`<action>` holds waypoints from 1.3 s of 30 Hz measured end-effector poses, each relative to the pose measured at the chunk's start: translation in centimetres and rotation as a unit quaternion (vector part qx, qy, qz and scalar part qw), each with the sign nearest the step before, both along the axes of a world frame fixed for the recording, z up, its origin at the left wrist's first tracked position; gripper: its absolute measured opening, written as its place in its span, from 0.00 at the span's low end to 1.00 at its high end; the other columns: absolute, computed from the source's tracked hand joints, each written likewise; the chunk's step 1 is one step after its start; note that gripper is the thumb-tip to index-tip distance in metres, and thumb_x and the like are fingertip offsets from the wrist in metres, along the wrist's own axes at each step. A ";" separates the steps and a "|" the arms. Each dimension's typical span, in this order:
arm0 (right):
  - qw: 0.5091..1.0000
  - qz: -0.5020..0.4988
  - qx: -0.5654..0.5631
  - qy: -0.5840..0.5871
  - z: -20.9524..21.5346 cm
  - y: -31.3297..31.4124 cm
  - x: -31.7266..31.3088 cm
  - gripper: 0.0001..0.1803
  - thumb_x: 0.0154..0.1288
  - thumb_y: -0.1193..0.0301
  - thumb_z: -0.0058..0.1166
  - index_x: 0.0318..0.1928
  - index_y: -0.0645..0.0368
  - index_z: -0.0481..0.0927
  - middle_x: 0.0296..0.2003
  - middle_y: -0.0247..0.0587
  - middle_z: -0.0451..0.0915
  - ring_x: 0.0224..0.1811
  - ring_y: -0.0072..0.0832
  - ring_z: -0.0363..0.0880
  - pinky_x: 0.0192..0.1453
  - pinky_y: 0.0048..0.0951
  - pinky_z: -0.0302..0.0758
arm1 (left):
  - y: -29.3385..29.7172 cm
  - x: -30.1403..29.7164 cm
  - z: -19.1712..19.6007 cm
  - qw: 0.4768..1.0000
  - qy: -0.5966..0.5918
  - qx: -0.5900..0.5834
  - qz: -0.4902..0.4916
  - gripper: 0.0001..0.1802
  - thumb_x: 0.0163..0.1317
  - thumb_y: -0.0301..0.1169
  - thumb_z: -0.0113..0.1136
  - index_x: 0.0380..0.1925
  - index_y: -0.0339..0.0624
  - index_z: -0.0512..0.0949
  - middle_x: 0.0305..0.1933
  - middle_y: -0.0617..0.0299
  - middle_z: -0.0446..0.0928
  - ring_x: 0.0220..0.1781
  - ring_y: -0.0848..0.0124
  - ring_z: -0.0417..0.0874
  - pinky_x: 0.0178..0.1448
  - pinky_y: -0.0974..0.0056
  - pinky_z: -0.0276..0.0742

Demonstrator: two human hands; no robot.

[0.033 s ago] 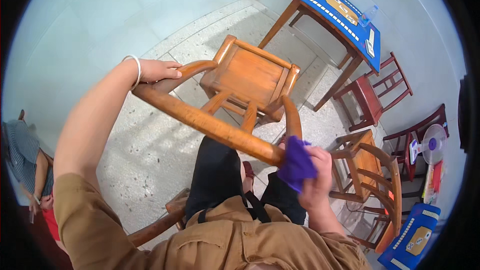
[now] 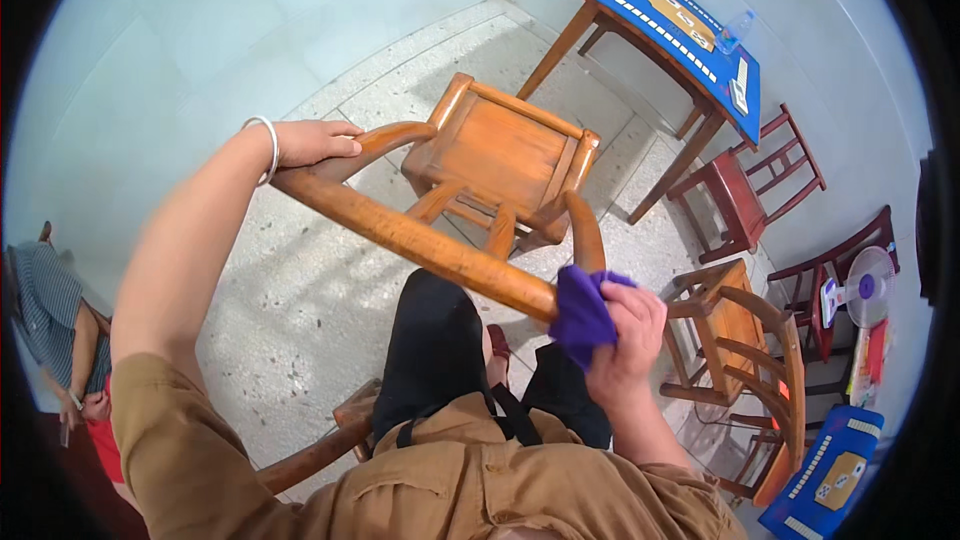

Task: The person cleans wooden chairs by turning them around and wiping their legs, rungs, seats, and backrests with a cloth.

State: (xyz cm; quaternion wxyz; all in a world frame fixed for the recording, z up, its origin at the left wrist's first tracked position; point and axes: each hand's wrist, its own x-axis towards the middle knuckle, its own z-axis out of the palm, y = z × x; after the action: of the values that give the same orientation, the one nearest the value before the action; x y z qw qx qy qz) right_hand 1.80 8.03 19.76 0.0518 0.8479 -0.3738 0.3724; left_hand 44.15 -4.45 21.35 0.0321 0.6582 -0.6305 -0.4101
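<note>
A light wooden armchair [image 2: 505,155] stands in front of me, seen from above. My left hand [image 2: 315,142], with a silver bangle at the wrist, grips the left end of its curved top rail [image 2: 420,240]. My right hand [image 2: 625,335] is closed on a purple cloth [image 2: 580,312] and presses it against the right end of that rail, where the rail meets the right armrest.
A blue-topped wooden table [image 2: 680,25] stands at the back right, with a dark red chair [image 2: 745,195] beside it. Another wooden chair [image 2: 740,335] and a small fan [image 2: 865,285] are at the right. A seated person [image 2: 55,325] is at the left edge.
</note>
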 end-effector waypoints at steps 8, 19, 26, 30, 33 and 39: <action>0.993 -0.099 -0.013 -0.056 1.4 -7.3 -0.9 0.13 0.55 0.75 0.50 0.43 0.63 0.75 0.33 0.50 0.75 0.36 0.48 0.73 0.41 0.42 0.69 | -0.7 -1.5 1.3 0.928 0.055 -0.304 0.209 0.17 0.58 0.36 0.43 0.22 0.38 0.79 0.19 0.56 0.74 0.17 0.66 0.74 0.25 0.63 0.72; 0.986 -0.100 0.044 -0.122 2.0 -17.8 -8.1 0.10 0.67 0.70 0.43 0.44 0.60 0.74 0.35 0.51 0.77 0.39 0.47 0.78 0.43 0.36 0.73 | -1.3 -7.5 2.9 0.939 0.044 -0.320 0.114 0.20 0.65 0.38 0.32 0.26 0.36 0.70 0.19 0.52 0.72 0.14 0.64 0.74 0.27 0.59 0.72; 0.973 -0.172 0.089 -0.125 1.1 -25.7 -19.2 0.16 0.71 0.64 0.39 0.49 0.61 0.72 0.42 0.54 0.77 0.47 0.46 0.75 0.52 0.37 0.68 | 4.0 -17.5 4.2 0.955 -0.003 -0.286 -0.075 0.21 0.66 0.48 0.46 0.44 0.41 0.66 0.33 0.44 0.78 0.40 0.48 0.79 0.45 0.52 0.74; 0.954 -0.242 0.122 -0.129 1.5 -29.3 -22.9 0.17 0.71 0.63 0.40 0.50 0.62 0.72 0.43 0.55 0.77 0.47 0.48 0.75 0.52 0.38 0.68 | 6.9 -23.3 1.3 0.908 0.166 -0.357 -0.144 0.24 0.61 0.44 0.54 0.52 0.45 0.63 0.44 0.45 0.74 0.43 0.48 0.79 0.47 0.53 0.74; 0.914 -0.361 0.116 -0.143 1.7 -30.0 -23.7 0.19 0.69 0.60 0.41 0.50 0.63 0.71 0.42 0.55 0.78 0.47 0.47 0.75 0.52 0.39 0.69 | 9.3 -27.7 1.2 0.916 0.241 -0.295 -0.127 0.26 0.61 0.44 0.55 0.55 0.45 0.62 0.48 0.46 0.72 0.47 0.49 0.77 0.50 0.53 0.74; 0.747 -0.195 0.279 -0.572 -4.6 -28.3 -21.5 0.18 0.67 0.63 0.45 0.50 0.64 0.71 0.45 0.55 0.77 0.49 0.50 0.75 0.54 0.42 0.70 | 10.4 -27.9 -4.6 0.821 0.427 -0.375 -0.056 0.32 0.57 0.39 0.61 0.58 0.41 0.61 0.48 0.49 0.73 0.50 0.51 0.76 0.52 0.55 0.73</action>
State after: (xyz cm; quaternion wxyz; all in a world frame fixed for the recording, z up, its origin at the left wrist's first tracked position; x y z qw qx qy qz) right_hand -19.73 -20.29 15.18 -0.3389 0.3616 -0.5781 0.6482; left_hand 16.26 5.95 16.75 0.5200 0.3177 -0.6942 -0.3831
